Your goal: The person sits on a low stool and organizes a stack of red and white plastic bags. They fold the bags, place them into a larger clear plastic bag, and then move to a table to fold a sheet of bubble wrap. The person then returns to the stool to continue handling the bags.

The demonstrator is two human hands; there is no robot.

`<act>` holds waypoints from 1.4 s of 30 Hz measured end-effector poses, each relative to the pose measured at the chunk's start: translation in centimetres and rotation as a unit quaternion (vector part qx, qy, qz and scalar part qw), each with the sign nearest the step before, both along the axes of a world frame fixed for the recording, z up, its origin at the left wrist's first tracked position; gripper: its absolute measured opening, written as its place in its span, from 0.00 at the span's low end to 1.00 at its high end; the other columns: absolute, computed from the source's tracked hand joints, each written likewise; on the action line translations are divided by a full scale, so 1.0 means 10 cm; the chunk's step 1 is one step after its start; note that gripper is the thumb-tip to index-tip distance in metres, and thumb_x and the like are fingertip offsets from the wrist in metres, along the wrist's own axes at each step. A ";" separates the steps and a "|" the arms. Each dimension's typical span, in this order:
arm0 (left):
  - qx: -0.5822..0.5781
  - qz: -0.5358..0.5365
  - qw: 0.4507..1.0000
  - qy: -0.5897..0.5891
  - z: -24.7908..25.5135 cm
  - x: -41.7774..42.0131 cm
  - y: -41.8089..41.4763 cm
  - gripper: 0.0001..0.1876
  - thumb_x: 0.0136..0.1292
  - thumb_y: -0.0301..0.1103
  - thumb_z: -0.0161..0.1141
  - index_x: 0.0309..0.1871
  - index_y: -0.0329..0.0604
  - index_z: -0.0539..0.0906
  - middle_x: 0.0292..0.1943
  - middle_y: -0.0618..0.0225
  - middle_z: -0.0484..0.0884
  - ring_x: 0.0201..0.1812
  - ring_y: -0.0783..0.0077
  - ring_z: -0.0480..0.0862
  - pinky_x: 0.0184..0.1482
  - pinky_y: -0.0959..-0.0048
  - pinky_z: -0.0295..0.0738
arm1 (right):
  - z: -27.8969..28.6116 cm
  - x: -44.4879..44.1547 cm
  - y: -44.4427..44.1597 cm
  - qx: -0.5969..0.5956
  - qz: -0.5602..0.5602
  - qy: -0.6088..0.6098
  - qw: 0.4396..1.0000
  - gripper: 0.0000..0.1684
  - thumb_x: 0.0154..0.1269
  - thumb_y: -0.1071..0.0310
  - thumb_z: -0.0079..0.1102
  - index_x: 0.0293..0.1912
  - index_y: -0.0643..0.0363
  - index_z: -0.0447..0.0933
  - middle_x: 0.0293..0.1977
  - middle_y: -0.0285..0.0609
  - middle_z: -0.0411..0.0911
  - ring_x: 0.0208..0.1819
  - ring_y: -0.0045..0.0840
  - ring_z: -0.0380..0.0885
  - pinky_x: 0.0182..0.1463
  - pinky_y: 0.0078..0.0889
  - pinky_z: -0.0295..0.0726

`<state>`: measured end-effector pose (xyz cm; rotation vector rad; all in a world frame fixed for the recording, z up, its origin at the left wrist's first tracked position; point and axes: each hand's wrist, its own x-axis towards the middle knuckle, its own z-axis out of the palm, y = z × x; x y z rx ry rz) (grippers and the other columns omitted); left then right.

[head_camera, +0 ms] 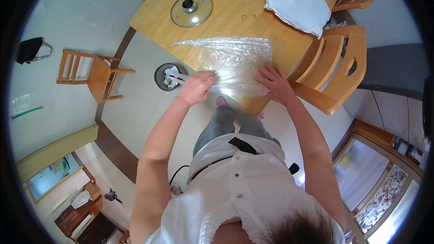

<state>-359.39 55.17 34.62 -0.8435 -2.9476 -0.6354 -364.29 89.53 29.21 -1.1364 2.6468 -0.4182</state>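
A clear plastic bag [235, 61] lies spread over the near corner of a wooden table [220, 23]. My left hand [197, 87] is closed on the bag's left near edge, where gathered strips of plastic stick out beyond the fist towards the left. With fingers spread, my right hand [275, 84] rests flat on the bag's right near part. Beyond the bag, a glass pot lid [200, 15] with a black knob lies on the table. Two small curved bits, too small to name, lie to the right of the lid.
A bin [169, 76] holding rubbish stands on the floor left of the table corner. One wooden chair [329, 71] is close by my right hand; another chair [98, 78] stands at the left wall. A white cloth-like cover [296, 3] and bagged items lie at the table's far right.
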 end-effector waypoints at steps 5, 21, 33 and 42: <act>-0.080 -0.033 0.992 0.093 0.01 0.03 -0.24 0.09 0.45 0.25 0.60 0.32 0.41 0.79 0.40 0.62 0.82 0.42 0.61 0.83 0.51 0.65 0.78 | 0.02 0.02 -0.04 0.006 -0.031 0.024 0.999 0.39 0.52 0.67 0.67 0.64 0.33 0.69 0.69 0.33 0.63 0.73 0.37 0.57 0.75 0.54 0.52; 0.087 0.191 0.968 0.141 0.04 -0.85 0.60 0.15 0.51 0.24 0.58 0.44 0.38 0.81 0.52 0.51 0.80 0.60 0.47 0.76 0.68 0.52 0.64 | -0.06 -0.48 -0.52 -0.206 -0.244 0.053 0.946 0.32 0.62 0.73 0.54 0.67 0.54 0.66 0.71 0.43 0.59 0.73 0.41 0.55 0.74 0.55 0.54; -0.112 0.242 0.963 0.041 -0.99 -1.40 0.44 0.30 0.71 0.51 0.48 0.75 0.56 0.61 0.77 0.62 0.54 0.77 0.55 0.52 0.76 0.49 0.41 | -0.29 -0.54 -0.94 0.050 -0.262 0.110 0.957 0.33 0.73 0.49 0.43 0.73 0.44 0.57 0.76 0.38 0.48 0.77 0.41 0.43 0.77 0.55 0.40; -0.095 0.210 0.968 0.096 -0.77 -1.55 0.37 0.29 0.69 0.45 0.52 0.70 0.41 0.66 0.73 0.58 0.62 0.74 0.55 0.58 0.75 0.50 0.44 | -0.20 -0.75 -0.92 0.010 -0.296 0.116 0.948 0.32 0.71 0.50 0.48 0.71 0.47 0.61 0.75 0.41 0.49 0.76 0.43 0.45 0.77 0.57 0.40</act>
